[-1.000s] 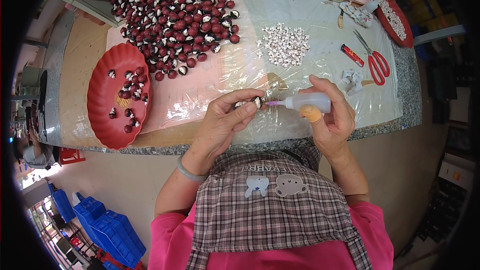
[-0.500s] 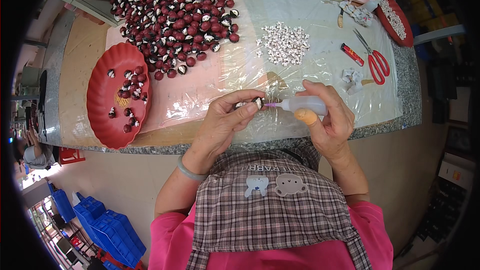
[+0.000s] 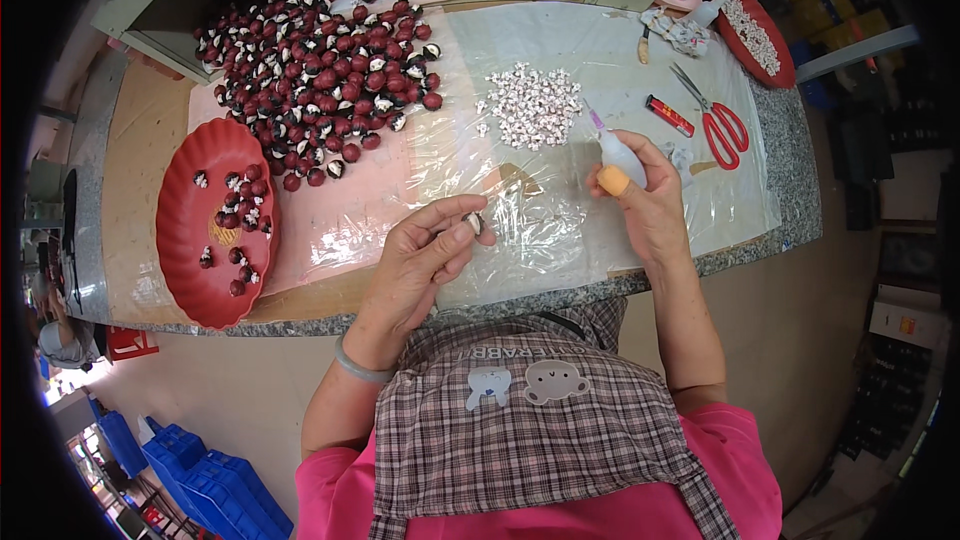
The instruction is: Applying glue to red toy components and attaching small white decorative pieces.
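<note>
My left hand [image 3: 425,250] pinches a small black-and-white ball [image 3: 474,224] between thumb and fingers, above the front of the plastic sheet. In my right hand [image 3: 655,205] is a squeeze bottle [image 3: 622,160], clear-bodied with a thin purple nozzle that tilts up and away from me. An orange cover sits on a digit of that hand. Past the nozzle tip lies a heap of small white pieces [image 3: 530,105] with dark specks. A large pile of maroon, black and white balls [image 3: 330,70] spreads over the back left.
At left, a red scalloped tray [image 3: 180,260] holds several balls with white bits on them. To the right lie red-handled scissors [image 3: 725,135], a red tube-like stick [image 3: 670,116] and crumpled paper. A red dish [image 3: 740,35] of white pieces stands at the back right.
My right hand has drawn the bottle away from the ball, its nozzle swinging from pointing left to pointing up towards the white heap. My left hand still holds the ball. The view has shifted.
</note>
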`<state>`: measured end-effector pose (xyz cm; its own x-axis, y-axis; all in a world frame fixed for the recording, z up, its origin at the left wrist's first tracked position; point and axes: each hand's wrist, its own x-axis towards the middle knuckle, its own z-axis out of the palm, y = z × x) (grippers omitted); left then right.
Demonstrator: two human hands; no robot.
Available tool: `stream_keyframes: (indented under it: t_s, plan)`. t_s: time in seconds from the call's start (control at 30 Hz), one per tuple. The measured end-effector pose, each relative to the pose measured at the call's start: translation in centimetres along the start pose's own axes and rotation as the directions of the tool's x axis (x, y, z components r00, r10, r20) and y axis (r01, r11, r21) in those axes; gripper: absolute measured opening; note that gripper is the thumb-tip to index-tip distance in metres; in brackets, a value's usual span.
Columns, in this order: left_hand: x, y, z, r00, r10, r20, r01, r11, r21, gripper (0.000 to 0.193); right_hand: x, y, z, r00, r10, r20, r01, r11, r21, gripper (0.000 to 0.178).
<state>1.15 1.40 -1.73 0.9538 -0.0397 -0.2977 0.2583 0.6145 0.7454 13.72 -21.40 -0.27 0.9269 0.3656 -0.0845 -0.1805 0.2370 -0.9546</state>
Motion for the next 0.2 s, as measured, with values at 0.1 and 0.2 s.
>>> stream_keyframes:
  t_s: [0.1, 0.2]
  plan:
    - [0.0, 0.0, 0.0, 1.000, -0.024, -0.002, 0.024, 0.999, 0.023, 0.037, 1.1, 0.6, -0.5, 0.997, 0.082, -0.002, -0.080, 0.979, -0.185, 0.028]
    - [0.0, 0.1, 0.0, 0.999, -0.054, 0.002, 0.054, 0.998, 0.042, 0.040, 2.3, 1.2, -0.7, 0.997, -0.079, 0.022, 0.067, 0.635, -0.770, 0.023]
